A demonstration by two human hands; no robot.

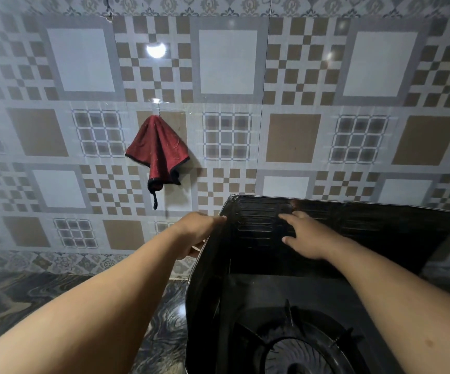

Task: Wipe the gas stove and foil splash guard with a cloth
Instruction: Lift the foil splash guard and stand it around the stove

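Head view: dark folding foil splash guard (380, 228) stands upright around a black gas stove (313, 292) at the right end of the dark marbled stone worktop (70, 292), against the patterned tiled wall (294, 76). Guard's back panel runs along the wall, its left panel comes forward along the stove's left side. Cast-iron pan support and round burner (299, 357) visible at bottom, inside the guard.

Left hand (197, 233): on the guard's top left corner, fingers wrapped over the edge of the left panel, clamped on it. Right hand (307, 238): fingers spread apart, palm flat against the inner face of the back panel, gripping nothing.

Dark red cloth with black trim (157, 155) hangs from a small hook (158, 107) on the wall, above the worktop and left of the guard, well apart from both hands.
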